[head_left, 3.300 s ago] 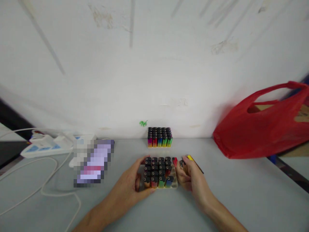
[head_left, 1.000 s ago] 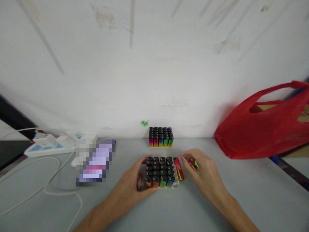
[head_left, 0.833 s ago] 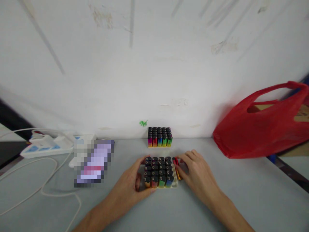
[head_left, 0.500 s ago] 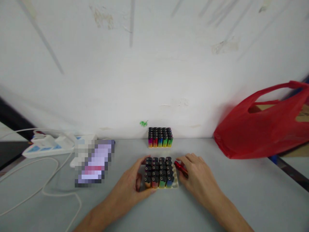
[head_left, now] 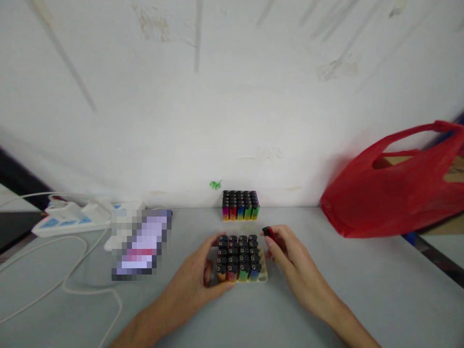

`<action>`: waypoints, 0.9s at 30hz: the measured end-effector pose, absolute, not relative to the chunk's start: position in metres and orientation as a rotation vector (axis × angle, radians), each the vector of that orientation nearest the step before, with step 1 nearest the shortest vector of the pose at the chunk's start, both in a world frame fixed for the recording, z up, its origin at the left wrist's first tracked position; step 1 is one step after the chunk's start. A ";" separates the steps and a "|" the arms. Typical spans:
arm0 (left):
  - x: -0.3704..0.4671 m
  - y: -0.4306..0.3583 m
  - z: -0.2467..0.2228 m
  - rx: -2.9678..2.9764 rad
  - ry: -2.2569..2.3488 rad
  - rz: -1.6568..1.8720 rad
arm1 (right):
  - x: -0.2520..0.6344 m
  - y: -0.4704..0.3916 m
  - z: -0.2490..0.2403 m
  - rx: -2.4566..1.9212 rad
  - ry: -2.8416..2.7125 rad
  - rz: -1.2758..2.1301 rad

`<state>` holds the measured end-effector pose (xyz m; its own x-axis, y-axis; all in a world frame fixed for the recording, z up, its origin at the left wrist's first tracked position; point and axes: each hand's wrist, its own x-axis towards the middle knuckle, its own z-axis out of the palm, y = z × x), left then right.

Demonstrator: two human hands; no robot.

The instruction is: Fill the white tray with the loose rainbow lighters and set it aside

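Note:
My left hand [head_left: 192,273] is closed round the left side of a pale tray [head_left: 264,276], fingers at its far corner and thumb at the near edge. Upright lighters [head_left: 238,258] with black tops and coloured bodies stand in rows in this tray; its right-hand column of slots holds none. Just right of the tray, my right hand [head_left: 293,263] pinches a red lighter [head_left: 270,233], its black top pointing up and left. Fingers and thumb cover most of the lighter's body.
Behind, against the wall, stands a second block of lighters [head_left: 240,205]. A red plastic bag [head_left: 391,193] is at the right. On the left lie a pixelated phone [head_left: 147,241], a power strip [head_left: 72,222] and a loose white cable [head_left: 90,291].
My right hand has turned the red lighter so its black top now shows at the upper end, and has raised it slightly. My left hand and the tray stay put.

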<state>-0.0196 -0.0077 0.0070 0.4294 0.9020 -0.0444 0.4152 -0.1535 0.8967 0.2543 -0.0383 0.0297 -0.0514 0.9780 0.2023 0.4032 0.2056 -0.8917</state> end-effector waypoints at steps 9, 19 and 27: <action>-0.020 -0.007 0.004 1.806 1.168 0.612 | 0.245 -0.037 0.033 -1.246 -1.272 1.248; -0.018 -0.009 0.008 1.773 1.136 0.651 | 0.244 -0.035 0.031 -1.214 -0.911 1.346; -0.019 -0.009 0.008 1.747 1.140 0.670 | 0.242 -0.034 0.038 -1.131 -0.892 1.415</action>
